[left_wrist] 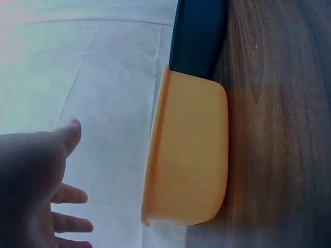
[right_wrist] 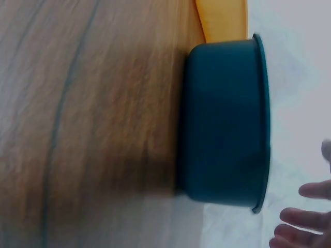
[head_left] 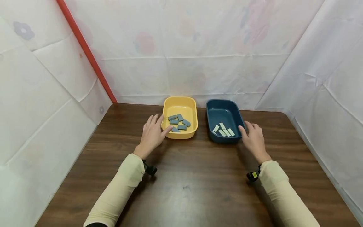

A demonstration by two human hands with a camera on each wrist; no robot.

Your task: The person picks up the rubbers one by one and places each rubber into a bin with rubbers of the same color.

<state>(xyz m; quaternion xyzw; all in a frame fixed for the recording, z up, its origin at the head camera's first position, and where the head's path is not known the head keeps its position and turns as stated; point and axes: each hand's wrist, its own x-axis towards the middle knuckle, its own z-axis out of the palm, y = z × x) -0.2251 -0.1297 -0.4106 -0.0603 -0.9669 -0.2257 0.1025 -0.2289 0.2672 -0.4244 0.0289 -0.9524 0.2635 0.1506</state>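
Observation:
A yellow plastic bin [head_left: 193, 108] stands toward the back of the table with several grey-blue rectangular blocks [head_left: 182, 127] inside. To its right is a dark blue bin [head_left: 213, 110] holding several pale whitish-green blocks [head_left: 222, 126] near its front end. My left hand [head_left: 152, 132] hovers by the left side of the yellow bin, fingers spread; in the left wrist view a gap shows between the thumb and the bin wall [left_wrist: 194, 150]. Beside the right side of the blue bin is my right hand [head_left: 253, 138], its fingers extended and apart from the bin in the right wrist view.
Both bins rest on a dark brown wooden table [head_left: 195, 179], close to the white patterned sheet [head_left: 181, 75] behind. White sheets also hang at left and right. A red strip [head_left: 88, 50] runs down the back left corner. Each wrist wears a small black device [head_left: 151, 170].

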